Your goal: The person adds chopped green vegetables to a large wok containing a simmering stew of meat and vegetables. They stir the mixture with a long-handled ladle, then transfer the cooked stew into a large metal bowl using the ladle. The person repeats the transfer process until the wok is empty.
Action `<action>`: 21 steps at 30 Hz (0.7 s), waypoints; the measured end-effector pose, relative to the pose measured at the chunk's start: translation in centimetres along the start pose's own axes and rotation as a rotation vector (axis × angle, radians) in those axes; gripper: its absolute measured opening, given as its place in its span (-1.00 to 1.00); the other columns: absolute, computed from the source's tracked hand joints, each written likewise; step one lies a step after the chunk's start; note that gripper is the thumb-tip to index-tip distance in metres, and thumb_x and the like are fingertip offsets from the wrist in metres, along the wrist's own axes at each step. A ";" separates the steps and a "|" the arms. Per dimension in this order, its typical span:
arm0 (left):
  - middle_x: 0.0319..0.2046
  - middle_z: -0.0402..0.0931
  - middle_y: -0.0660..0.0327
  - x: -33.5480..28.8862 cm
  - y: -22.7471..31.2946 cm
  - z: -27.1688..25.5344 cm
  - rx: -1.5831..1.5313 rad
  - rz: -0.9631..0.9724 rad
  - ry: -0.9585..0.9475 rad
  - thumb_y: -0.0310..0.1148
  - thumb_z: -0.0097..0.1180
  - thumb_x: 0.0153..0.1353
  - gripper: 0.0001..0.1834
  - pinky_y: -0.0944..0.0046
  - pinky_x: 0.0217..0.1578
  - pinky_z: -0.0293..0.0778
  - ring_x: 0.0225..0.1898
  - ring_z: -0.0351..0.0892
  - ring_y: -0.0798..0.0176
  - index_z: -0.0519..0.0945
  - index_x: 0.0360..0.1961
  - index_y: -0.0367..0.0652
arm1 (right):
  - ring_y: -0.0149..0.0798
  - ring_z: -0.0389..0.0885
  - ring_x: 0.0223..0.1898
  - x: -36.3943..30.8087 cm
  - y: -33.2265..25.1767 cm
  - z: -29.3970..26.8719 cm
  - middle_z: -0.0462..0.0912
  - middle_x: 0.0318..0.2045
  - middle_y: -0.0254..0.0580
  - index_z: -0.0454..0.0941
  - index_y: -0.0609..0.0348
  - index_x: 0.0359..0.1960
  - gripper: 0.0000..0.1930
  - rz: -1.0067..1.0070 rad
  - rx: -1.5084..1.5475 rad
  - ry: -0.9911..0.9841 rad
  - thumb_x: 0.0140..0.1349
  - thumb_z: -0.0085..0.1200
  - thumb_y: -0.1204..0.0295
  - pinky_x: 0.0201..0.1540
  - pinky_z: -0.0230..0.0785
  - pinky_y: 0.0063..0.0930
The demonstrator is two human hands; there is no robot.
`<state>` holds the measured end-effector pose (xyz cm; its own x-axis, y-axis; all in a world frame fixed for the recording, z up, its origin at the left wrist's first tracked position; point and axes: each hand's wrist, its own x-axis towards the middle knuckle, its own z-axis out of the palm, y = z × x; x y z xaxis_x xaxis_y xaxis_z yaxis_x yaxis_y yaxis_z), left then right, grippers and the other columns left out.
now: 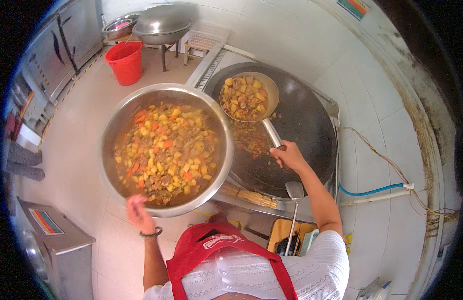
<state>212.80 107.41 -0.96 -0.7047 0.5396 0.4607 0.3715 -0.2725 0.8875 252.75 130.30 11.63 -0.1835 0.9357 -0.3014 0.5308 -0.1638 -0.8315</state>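
My right hand [290, 156] is closed round the handle of a large metal ladle [274, 132], its bowl filled with chunks of potato, carrot and meat in brown sauce. The ladle is over the far left part of a big dark wok [311, 130], which has bits of stew and sauce on its bottom. To the left, a wide steel basin [107, 165] holds a lot of the same stew [164, 150]. My left hand [137, 214], with a dark band on the wrist, is at the basin's near-left rim. Its fingers are blurred, so their grip is unclear. What supports the basin is hidden.
A spatula [294, 192] leans against the stove's near edge, above a wooden box [280, 232]. Beside the basin's near right side lies a straw brush [249, 194]. Farther back are a red bucket [125, 64] and a lidded pan [163, 26]. A steel cabinet [61, 227] stands near left.
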 end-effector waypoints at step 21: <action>-0.19 0.41 0.26 -4.1 10.6 19.1 -0.797 -0.559 -0.753 -0.05 -0.08 0.27 -0.51 0.36 -0.25 0.33 -0.26 0.39 0.41 0.35 -0.01 -0.28 | -0.04 0.59 -0.37 -7.7 -4.8 13.2 0.59 -0.42 -0.05 0.35 0.09 -0.10 -0.65 -0.549 -0.852 0.431 0.04 0.08 0.40 -0.45 0.38 -0.23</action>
<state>231.17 117.55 6.36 -0.0260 0.9911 0.1306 -0.5286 -0.1245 0.8397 240.74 119.72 11.79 -0.3531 0.8728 0.3370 0.8927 0.4221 -0.1579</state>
